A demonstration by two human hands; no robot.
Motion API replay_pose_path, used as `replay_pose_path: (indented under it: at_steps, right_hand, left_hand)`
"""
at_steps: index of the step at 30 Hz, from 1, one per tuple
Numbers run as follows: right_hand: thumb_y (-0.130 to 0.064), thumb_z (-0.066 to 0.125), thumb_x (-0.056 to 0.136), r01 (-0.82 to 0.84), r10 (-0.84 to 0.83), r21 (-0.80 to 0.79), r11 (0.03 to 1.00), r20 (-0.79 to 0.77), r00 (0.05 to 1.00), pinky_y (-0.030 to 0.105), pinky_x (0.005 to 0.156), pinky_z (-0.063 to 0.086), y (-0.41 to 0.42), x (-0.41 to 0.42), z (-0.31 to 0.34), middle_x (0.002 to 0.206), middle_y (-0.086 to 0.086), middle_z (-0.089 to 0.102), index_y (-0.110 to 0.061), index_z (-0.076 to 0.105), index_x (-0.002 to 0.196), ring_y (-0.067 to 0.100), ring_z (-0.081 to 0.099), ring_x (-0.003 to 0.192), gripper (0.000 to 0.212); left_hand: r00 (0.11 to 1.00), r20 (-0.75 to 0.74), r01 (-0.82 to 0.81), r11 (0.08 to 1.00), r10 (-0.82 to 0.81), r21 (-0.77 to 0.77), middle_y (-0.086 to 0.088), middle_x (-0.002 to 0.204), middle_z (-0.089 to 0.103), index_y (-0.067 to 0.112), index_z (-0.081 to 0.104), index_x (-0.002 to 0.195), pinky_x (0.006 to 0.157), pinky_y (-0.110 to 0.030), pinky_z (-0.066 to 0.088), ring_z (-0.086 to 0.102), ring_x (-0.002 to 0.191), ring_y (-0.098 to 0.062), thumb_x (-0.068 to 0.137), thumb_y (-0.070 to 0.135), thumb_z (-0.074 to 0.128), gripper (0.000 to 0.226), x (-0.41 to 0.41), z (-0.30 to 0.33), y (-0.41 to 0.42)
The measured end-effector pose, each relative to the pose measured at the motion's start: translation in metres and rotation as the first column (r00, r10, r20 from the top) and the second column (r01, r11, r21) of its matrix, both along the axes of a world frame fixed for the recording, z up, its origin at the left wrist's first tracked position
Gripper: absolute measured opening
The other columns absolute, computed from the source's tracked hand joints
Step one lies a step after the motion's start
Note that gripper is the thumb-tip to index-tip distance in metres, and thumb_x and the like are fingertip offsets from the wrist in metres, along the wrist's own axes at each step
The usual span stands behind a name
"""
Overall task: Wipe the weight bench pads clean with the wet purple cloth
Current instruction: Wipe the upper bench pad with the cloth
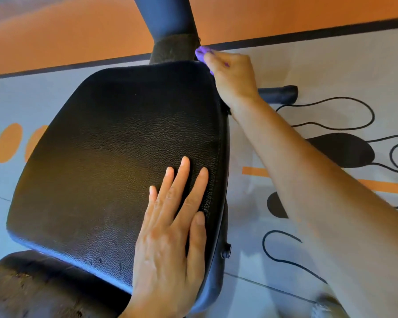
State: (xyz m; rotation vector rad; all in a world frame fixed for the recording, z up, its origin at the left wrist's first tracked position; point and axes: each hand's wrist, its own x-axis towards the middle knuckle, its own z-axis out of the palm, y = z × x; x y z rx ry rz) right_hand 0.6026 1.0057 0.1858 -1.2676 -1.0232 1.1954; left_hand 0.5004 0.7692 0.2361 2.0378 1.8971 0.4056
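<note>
Cloth: purple cloth [202,54] sits bunched at the far right corner of the bench pad [115,154], mostly hidden under my right hand [233,76].
Right grip: fingers curl round the cloth, pressing it against the pad's corner edge; how much of it I hold I cannot tell.
Left hand: my left hand [172,228] lies flat on the near right part of the pad, fingers straight and slightly spread, holding nothing.
Risk, cloth: a wad this small could slip out at the corner and drop to the floor.
Risk, reach: my right arm is stretched far, so pressure may be weak and miss the seam.
Risk, pad: grained vinyl, if wet, may let my bracing palm slide.
Neighbour: worn second pad [39,288] lies just beside, nearer me.
Frame: black post [168,21] rises behind the pad.
Room: grey patterned floor [331,72] with orange shapes and black looping lines.
</note>
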Motion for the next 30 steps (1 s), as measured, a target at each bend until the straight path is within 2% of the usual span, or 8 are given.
replay_pose_path:
  at_steps: [4,7,13,17,19,21,25,30]
  right_hand:
    - [-0.018,0.052,0.1,-0.022,0.019,-0.043,0.999,-0.065,0.998,0.022,0.076,0.051,-0.081,-0.001,0.005,0.109,0.008,0.073,-0.017,0.068,0.113,0.002,0.066,0.097,0.021]
    - [-0.016,0.054,0.097,0.048,-0.038,0.091,0.995,-0.113,0.993,0.008,0.1,0.04,-0.164,0.0,0.013,0.14,-0.002,0.056,-0.014,0.056,0.133,-0.003,0.047,0.13,0.036]
    - [-0.015,0.051,0.1,0.062,-0.061,-0.039,0.997,0.027,0.998,0.007,0.06,0.043,-0.049,-0.001,0.01,0.072,-0.002,0.066,0.001,0.07,0.096,0.01,0.061,0.068,0.025]
    - [-0.019,0.055,0.097,0.045,-0.05,-0.033,0.998,-0.176,0.983,0.009,0.104,0.037,-0.201,-0.009,0.027,0.141,-0.009,0.053,-0.018,0.058,0.131,0.0,0.041,0.136,0.035]
    - [-0.021,0.054,0.096,0.053,-0.048,0.022,0.998,-0.179,0.983,0.022,0.112,0.038,-0.233,-0.01,0.03,0.145,-0.007,0.05,-0.02,0.056,0.133,0.005,0.037,0.14,0.038]
    - [-0.02,0.05,0.101,0.049,-0.052,-0.036,0.998,-0.115,0.992,0.03,0.105,0.047,-0.196,-0.012,0.025,0.132,0.004,0.062,-0.012,0.061,0.129,0.015,0.053,0.128,0.031]
    - [-0.019,0.049,0.101,0.102,-0.107,-0.145,0.984,-0.031,0.994,0.003,0.071,0.046,-0.144,-0.001,0.025,0.081,-0.016,0.063,-0.006,0.069,0.114,-0.005,0.059,0.08,0.027]
    - [-0.02,0.048,0.101,0.179,-0.184,-0.042,0.983,-0.185,0.965,0.024,0.106,0.045,-0.25,-0.026,0.022,0.139,-0.004,0.056,-0.021,0.052,0.138,0.003,0.05,0.13,0.037]
  left_hand:
    - [1.0,-0.005,-0.004,1.0,0.004,-0.003,0.014,0.164,0.018,0.034,0.031,0.152,0.124,-0.027,0.003,0.012,0.153,-0.011,0.101,0.028,0.032,0.052,-0.001,0.001,0.0]
    - [1.0,0.006,-0.011,1.0,0.011,-0.01,0.013,0.164,0.019,0.034,0.031,0.152,0.124,-0.026,0.003,0.012,0.153,-0.011,0.101,0.028,0.033,0.052,0.0,0.003,-0.001]
    - [1.0,0.002,-0.011,1.0,0.012,-0.023,0.011,0.164,0.021,0.029,0.032,0.152,0.124,-0.025,0.002,0.011,0.153,-0.01,0.103,0.028,0.029,0.049,-0.001,0.003,-0.001]
    - [0.998,0.057,-0.009,1.0,0.01,-0.014,0.01,0.163,0.023,0.029,0.032,0.151,0.126,-0.031,0.006,0.013,0.153,-0.012,0.103,0.03,0.029,0.048,-0.003,0.0,-0.001]
    - [0.996,0.089,-0.007,1.0,0.007,-0.003,0.008,0.163,0.024,0.028,0.033,0.151,0.126,-0.032,0.007,0.014,0.153,-0.012,0.103,0.031,0.029,0.048,-0.004,0.0,-0.002]
    - [0.996,0.09,-0.014,1.0,0.015,-0.009,0.009,0.163,0.023,0.027,0.033,0.151,0.126,-0.033,0.006,0.012,0.153,-0.009,0.103,0.03,0.029,0.049,-0.005,-0.001,-0.003]
    - [0.989,0.147,-0.023,0.999,0.026,-0.028,0.011,0.164,0.018,0.026,0.031,0.153,0.126,-0.033,-0.002,0.006,0.153,-0.005,0.106,0.026,0.031,0.047,-0.007,0.004,-0.004]
    - [0.99,0.133,-0.042,0.999,0.045,-0.027,0.01,0.166,0.009,0.024,0.022,0.156,0.125,-0.028,-0.003,0.003,0.153,-0.006,0.105,0.028,0.03,0.052,-0.039,0.016,-0.051]
